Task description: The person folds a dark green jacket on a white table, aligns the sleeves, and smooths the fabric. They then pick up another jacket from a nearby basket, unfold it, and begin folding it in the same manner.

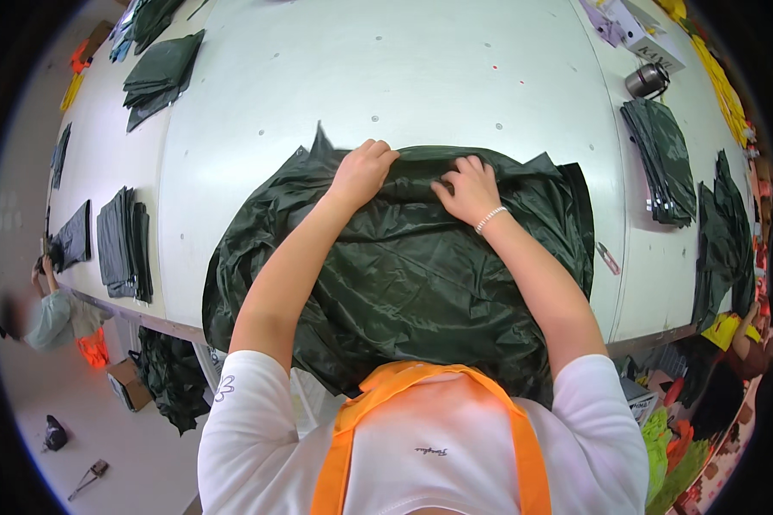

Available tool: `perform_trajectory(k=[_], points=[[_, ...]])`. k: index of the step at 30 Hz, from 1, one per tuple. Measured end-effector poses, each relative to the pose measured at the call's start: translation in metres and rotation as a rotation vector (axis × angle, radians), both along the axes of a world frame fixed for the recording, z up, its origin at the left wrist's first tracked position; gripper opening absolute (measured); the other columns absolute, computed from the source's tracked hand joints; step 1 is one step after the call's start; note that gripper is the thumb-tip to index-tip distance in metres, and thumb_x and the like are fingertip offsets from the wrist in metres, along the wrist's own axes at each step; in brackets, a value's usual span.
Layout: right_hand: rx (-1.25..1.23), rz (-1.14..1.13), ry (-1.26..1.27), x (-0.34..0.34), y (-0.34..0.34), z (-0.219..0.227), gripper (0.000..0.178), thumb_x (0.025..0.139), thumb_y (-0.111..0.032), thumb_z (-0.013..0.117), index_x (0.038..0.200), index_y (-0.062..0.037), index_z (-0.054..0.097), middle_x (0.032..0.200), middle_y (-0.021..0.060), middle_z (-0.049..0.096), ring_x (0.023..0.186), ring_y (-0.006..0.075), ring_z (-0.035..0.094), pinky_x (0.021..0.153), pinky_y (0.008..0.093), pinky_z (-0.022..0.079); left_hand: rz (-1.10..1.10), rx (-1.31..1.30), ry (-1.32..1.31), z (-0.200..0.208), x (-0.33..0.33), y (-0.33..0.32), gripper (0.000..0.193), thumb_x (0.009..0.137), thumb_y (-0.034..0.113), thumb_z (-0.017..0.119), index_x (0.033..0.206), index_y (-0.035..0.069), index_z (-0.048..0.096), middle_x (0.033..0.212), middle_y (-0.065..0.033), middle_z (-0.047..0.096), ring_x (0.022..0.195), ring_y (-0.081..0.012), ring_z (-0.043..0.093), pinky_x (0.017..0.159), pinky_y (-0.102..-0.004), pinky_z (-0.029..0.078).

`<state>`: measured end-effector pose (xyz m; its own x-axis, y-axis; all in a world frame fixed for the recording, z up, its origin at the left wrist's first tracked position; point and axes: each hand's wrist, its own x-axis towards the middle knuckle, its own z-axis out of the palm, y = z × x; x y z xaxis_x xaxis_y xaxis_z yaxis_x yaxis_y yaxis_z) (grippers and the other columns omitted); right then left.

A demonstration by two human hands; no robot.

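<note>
A large, crumpled piece of shiny dark green waterproof fabric (404,275) spreads over the near part of the table and hangs over its front edge against me. At its far edge, left of the middle, my left hand (365,174) is closed with the cloth in its fingers. My right hand (472,190), wearing a beaded bracelet (490,220), grips the fabric a short way to the right with bent fingers and thumb. Small pointed corners of the material stick up on both sides. Whether it is a finished garment cannot be told.
Folded dark green stacks lie on the pale table (335,77), at left (124,245) and right (661,159). Small snips (608,258) rest right of the fabric. A metal flask (647,81) and white box (648,34) stand far right. Other people work at both sides.
</note>
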<state>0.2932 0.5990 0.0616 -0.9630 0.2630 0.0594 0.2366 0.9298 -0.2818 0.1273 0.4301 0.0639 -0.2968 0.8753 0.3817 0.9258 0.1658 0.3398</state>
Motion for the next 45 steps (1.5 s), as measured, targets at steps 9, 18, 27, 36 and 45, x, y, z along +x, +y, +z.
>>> perform_trajectory(k=[9,18,27,36,45], points=[[-0.009,0.095,0.021,-0.011,0.027,-0.009,0.029,0.084,-0.035,0.061,0.086,-0.0081,0.070,0.089,0.0057,0.065,0.100,0.0243,0.051,0.091,0.0406,0.034,0.219,-0.040,-0.078,0.029,-0.025,-0.002,0.010,0.078,0.009,0.062,0.086,0.007,0.068,0.083,-0.0079,0.062,0.085,-0.0279,0.060,0.074,-0.0374,0.049],[-0.077,-0.096,-0.257,-0.044,0.039,-0.019,0.038,0.090,-0.041,0.052,0.081,-0.0106,0.073,0.082,0.0077,0.068,0.091,0.0283,0.057,0.091,0.0417,0.033,0.114,-0.041,-0.030,-0.014,0.077,0.049,0.046,0.068,0.005,0.059,0.113,-0.004,0.054,0.114,-0.0175,0.052,0.110,-0.0321,0.050,0.095,-0.0420,0.042],[0.115,-0.262,-0.142,0.010,0.035,0.011,0.052,0.086,-0.019,0.056,0.129,0.0068,0.043,0.110,0.0167,0.061,0.105,0.0270,0.057,0.099,0.0413,0.039,0.197,-0.419,0.271,-0.001,0.093,0.083,0.069,0.076,0.035,0.062,0.138,0.013,0.040,0.115,-0.0260,0.048,0.104,-0.0368,0.047,0.090,-0.0412,0.040],[0.024,-0.136,0.227,0.027,0.107,-0.028,0.022,0.075,-0.007,0.066,0.097,-0.0110,0.065,0.099,0.0031,0.061,0.098,0.0219,0.054,0.087,0.0371,0.040,0.065,-0.307,0.141,-0.017,0.111,0.123,0.060,0.074,0.032,0.063,0.123,0.000,0.050,0.125,-0.0179,0.047,0.115,-0.0335,0.043,0.097,-0.0418,0.038],[-0.519,-0.179,0.238,0.017,0.104,-0.004,0.026,0.080,-0.002,0.061,0.104,-0.0069,0.051,0.088,0.0102,0.064,0.086,0.0267,0.061,0.081,0.0376,0.044,0.337,-0.018,-0.706,-0.018,0.086,0.151,0.031,0.077,0.032,0.065,0.085,0.003,0.066,0.095,-0.0143,0.063,0.097,-0.0321,0.054,0.088,-0.0405,0.042]])
